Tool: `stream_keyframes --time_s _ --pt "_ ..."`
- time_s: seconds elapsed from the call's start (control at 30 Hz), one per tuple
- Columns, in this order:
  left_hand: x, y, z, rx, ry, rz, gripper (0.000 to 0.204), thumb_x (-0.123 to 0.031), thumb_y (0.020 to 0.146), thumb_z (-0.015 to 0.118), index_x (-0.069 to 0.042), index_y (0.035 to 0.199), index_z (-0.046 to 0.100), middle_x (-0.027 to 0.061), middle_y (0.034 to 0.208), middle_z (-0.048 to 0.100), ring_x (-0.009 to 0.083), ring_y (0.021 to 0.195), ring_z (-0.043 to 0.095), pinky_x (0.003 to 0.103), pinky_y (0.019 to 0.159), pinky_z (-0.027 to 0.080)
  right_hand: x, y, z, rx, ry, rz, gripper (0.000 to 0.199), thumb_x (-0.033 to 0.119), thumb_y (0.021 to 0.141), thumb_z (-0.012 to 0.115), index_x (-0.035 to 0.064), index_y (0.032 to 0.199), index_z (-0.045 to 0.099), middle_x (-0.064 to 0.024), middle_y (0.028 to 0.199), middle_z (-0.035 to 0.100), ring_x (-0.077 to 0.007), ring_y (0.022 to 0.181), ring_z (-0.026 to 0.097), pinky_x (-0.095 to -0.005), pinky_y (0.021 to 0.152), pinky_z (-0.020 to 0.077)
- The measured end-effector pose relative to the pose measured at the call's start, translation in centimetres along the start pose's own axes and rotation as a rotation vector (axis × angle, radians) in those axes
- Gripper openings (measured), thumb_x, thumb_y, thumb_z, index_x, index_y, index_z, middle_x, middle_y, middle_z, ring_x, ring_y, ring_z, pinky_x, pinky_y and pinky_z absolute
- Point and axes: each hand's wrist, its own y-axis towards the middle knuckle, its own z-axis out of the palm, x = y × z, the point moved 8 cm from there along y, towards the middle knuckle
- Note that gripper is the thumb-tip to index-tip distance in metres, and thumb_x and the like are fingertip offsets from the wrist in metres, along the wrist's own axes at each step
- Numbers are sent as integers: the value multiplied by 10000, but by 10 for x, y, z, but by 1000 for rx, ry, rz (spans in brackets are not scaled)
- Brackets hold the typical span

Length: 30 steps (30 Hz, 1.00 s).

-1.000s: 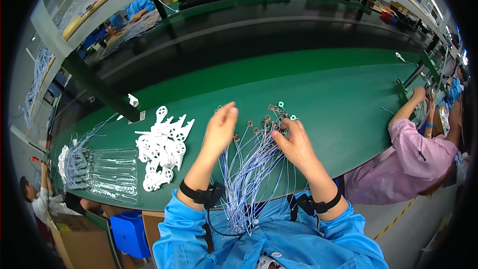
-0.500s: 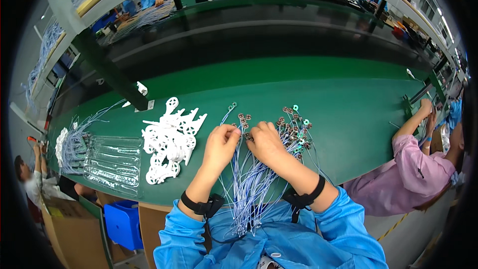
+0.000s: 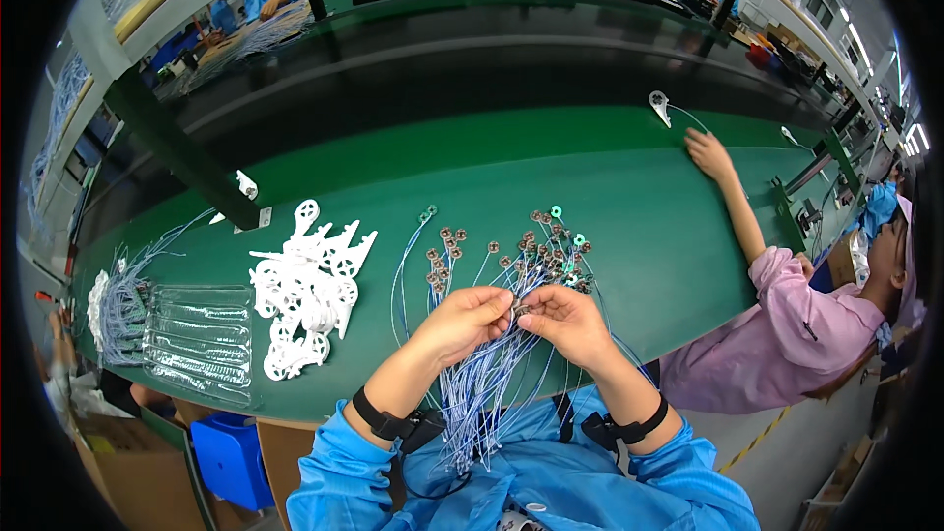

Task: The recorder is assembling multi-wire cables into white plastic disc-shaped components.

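With both hands (image 3: 459, 325) pinching a small metallic part (image 3: 519, 309), I'd keep the blue-white wires (image 3: 476, 398) slack and untangled.

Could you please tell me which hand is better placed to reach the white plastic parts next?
The left hand, probably: it lies nearer the white plastic parts, while the right hand would have to reach across it. Both hands meet at a small piece, though.

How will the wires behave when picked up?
The wires look floppy: many bend in loose curves. They'd likely snag on one another, since they cross in a dense bunch. Probably light, being so thin, though the small discs at their ends may swing.
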Motion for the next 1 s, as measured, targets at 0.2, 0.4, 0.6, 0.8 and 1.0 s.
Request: stream_keyframes --time_s 0.2,0.4,0.6,0.8,1.0 --pt "-56 -12 -13 -471 975 623 277 -150 901 619 -18 1144 611 33 839 598 93 737 574 237 685 485 58 -2 -15 -350 -815 -278 330 107 806 681 -5 1097 572 -85 829 606 -189 738 613 -316 707 502" --pt "-86 -37 -67 -660 701 303 234 -233 909 620 -2 945 634 15 672 591 69 513 506 225 479 416 69 34 4 -114 -996 -337 122 139 827 659 41 899 649 -136 957 572 -284 801 579 -363 744 485" --pt "-99 -65 -84 -747 768 708 295 -279 945 564 8 957 634 6 622 551 90 595 516 222 615 434 55 95 62 4 -1183 -382 173 164 831 632 22 928 638 -152 974 603 -349 971 561 -413 847 466" --pt "-82 -62 -94 -644 708 428 372 -315 974 506 14 883 654 25 685 580 88 726 548 211 703 433 19 127 71 -57 -1467 -313 232 217 799 670 5 884 627 -166 900 622 -336 906 584 -417 829 463" --pt "-82 -69 -80 -548 593 599 310 -156 921 581 20 1170 528 54 943 590 111 858 566 241 793 459 45 96 50 -87 -935 -274 242 147 798 689 -26 941 597 -147 857 639 -251 746 628 -343 683 509"
